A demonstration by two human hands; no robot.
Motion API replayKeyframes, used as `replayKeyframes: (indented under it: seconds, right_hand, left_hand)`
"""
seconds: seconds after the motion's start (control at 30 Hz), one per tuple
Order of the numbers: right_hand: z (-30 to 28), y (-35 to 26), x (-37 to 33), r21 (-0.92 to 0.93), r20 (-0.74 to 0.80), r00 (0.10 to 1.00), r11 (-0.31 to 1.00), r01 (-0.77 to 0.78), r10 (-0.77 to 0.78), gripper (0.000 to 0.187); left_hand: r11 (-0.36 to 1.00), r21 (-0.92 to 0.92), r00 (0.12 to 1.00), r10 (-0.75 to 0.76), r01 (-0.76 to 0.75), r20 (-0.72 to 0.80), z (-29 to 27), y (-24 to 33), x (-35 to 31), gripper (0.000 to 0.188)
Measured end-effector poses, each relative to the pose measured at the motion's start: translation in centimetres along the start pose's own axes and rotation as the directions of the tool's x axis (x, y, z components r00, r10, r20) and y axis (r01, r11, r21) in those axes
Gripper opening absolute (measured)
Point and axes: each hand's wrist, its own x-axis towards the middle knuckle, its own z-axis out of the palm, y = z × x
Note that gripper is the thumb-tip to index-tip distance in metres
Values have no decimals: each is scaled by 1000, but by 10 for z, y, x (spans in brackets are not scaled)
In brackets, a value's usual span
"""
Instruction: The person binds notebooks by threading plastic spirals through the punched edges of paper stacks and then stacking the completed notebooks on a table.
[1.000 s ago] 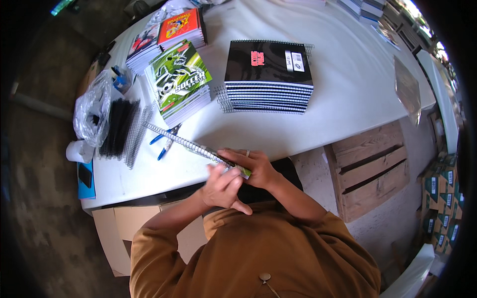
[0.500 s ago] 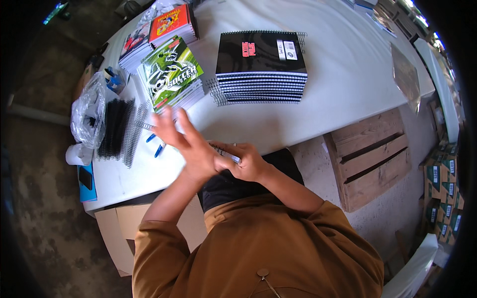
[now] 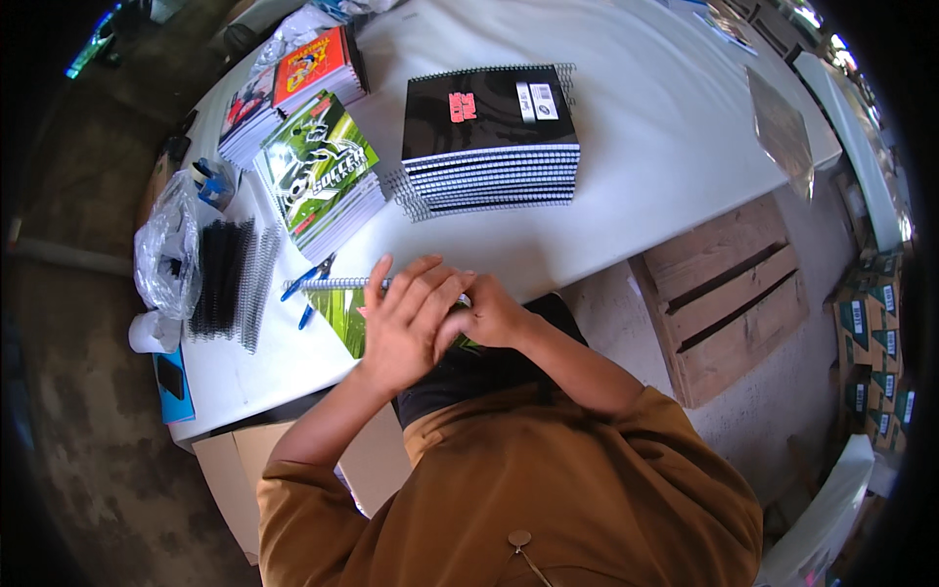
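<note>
A green spiral notebook (image 3: 337, 318) lies at the near edge of the table, its wire coil running along the far side. My left hand (image 3: 416, 318) is over it with fingers stretched out along the coil. At the coil's right end, my right hand (image 3: 497, 315) has its fingers curled round the notebook; its fingertips are partly hidden by the left hand. A blue-handled tool (image 3: 305, 315), with a dark head, lies just left of the notebook. Behind it stands a stack of green soccer-cover notebooks (image 3: 318, 166).
A stack of black spiral notebooks (image 3: 489, 112) stands mid-table. Red-cover notebooks (image 3: 313, 68) are at the far left. Loose black coils (image 3: 223, 284) and a clear plastic bag (image 3: 166, 245) lie on the left. A wooden pallet (image 3: 724, 303) is right of the table.
The notebook, earlier seen nearly edge-on in my right hand, now lies flatter at the table edge. My left hand has come from spread in the air down onto its coil side.
</note>
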Motion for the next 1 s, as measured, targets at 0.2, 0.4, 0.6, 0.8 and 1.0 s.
replayKeyframes:
  seconds: [0.2, 0.4, 0.6, 0.8, 1.0]
  right_hand:
    - [-16, -30, 0, -10, 166, 963, 977, -214, 212, 18]
    - [-27, -58, 15, 155, 95, 984, 974, -166, 153, 37]
    - [-155, -86, 92, -618, -134, 757, 651, 441, -640, 33]
    - [-180, 12, 54, -511, -157, 988, 856, -81, 0, 33]
    - [-156, -9, 36, -587, -314, 931, 809, -36, -186, 51]
  left_hand:
    - [994, -108, 981, 9, 13, 195, -45, 3, 31, 20]
    - [994, -84, 995, -70, 76, 70, -73, 10, 51, 31]
    - [980, 64, 947, -165, 190, -276, -89, -49, 109, 34]
    - [989, -33, 949, -151, 147, -277, 48, -89, 99, 35]
    - [962, -9, 878, -254, 274, -405, -4, -101, 87, 35]
